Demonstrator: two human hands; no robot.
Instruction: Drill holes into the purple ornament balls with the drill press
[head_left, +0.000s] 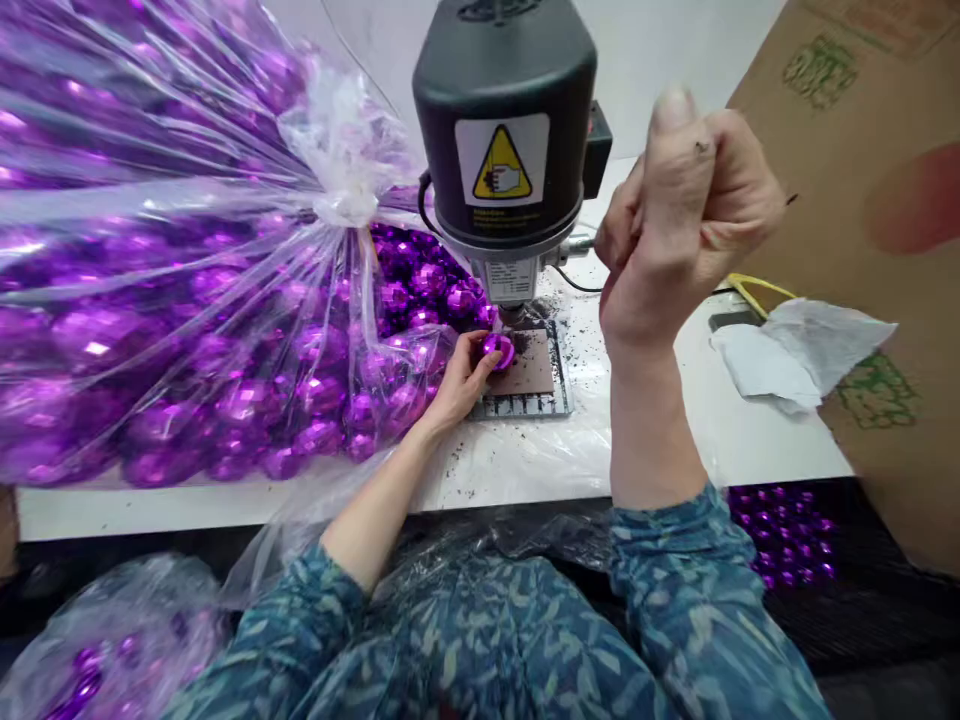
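A faceted, shiny purple ball (498, 350) is held in the fingers of my left hand (463, 378), under the spindle of a black bench drill press (504, 120). Beneath the ball, a brown board (531, 362) lies on the machine's slotted metal base (561, 402). My right hand (679, 225) is raised at the right side of the machine, its fingers curled into a fist around the drill press lever. A metal shaft (577, 246) runs from the machine towards this fist. Most of the lever is hidden by the hand.
A large clear plastic bag (349, 190) of purple balls fills the left of the white table (517, 455). Dark shavings are scattered about the base. At right are crumpled white paper (772, 355) and a cardboard box (840, 130). More purple balls (787, 535) lie below the table edge.
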